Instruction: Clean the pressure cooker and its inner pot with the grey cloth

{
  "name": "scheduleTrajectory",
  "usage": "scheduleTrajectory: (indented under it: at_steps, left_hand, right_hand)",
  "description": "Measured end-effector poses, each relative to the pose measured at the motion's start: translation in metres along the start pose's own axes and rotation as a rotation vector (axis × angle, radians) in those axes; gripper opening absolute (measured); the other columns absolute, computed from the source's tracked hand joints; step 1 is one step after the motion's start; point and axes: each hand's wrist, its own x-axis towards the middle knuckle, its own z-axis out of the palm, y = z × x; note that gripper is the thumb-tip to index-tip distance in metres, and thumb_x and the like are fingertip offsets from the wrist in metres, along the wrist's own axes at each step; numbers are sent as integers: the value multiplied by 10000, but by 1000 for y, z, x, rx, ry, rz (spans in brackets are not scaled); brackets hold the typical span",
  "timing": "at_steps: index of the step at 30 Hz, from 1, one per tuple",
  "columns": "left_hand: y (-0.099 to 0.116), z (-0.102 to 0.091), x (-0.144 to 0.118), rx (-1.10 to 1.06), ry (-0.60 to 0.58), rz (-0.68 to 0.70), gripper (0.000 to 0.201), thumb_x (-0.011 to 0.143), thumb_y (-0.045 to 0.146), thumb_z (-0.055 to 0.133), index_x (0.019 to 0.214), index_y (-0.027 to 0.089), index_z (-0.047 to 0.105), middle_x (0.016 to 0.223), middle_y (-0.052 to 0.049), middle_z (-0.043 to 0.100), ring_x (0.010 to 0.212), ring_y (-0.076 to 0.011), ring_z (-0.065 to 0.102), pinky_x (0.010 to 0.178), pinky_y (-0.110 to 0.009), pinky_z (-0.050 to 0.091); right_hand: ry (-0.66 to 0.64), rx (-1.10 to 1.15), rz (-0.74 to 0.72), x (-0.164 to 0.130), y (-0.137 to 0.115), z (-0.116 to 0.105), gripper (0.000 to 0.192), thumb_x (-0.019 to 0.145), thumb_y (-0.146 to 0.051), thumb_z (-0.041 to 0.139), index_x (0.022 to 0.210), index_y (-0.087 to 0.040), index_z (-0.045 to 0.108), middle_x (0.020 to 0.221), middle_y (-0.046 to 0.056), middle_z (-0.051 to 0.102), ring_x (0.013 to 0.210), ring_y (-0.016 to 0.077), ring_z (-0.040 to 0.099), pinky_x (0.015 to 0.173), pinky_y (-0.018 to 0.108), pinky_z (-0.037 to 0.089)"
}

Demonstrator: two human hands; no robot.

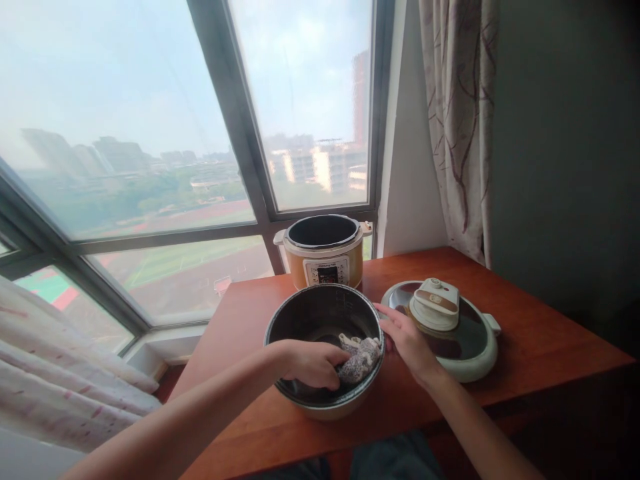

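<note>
A dark inner pot [313, 313] with a pale outer wall sits near the front of the wooden table, its mouth tilted toward me. My left hand [315, 363] reaches into it, fingers closed on a crumpled grey and white cloth [361, 360] that lies against the pot's right inner wall. Outside, on the right, my right hand [403, 333] rests against the rim with its fingers extended and apart from the cloth. Part of those fingers is hidden behind the rim.
Behind the pot stands the yellow and white pressure cooker body [295, 263], lidless, near the window. The cooker lid [480, 367] lies at the right on the brown table [530, 333]. Curtains [457, 127] hang at both sides of the window.
</note>
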Motion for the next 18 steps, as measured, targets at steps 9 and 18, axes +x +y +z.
scheduleTrajectory:
  at_steps: [9, 18]
  left_hand:
    - [13, 17, 8, -231, 221, -44, 583, 590, 117, 516, 1144, 220, 668, 909, -13, 649, 856, -216, 609, 691, -268, 451]
    - [7, 23, 48, -824, 446, 101, 492, 628, 123, 542, 1111, 200, 591, 781, -11, 607, 718, -188, 603, 717, -312, 507]
  right_hand:
    - [73, 71, -64, 47, 9, 5, 460, 725, -471, 697, 1068, -165, 692, 763, 24, 686, 721, 185, 618, 668, 291, 485]
    - [193, -33, -130, -14, 16, 13, 670, 834, -529, 616, 1357, -128, 500, 583, -47, 542, 504, 145, 475, 481, 255, 383]
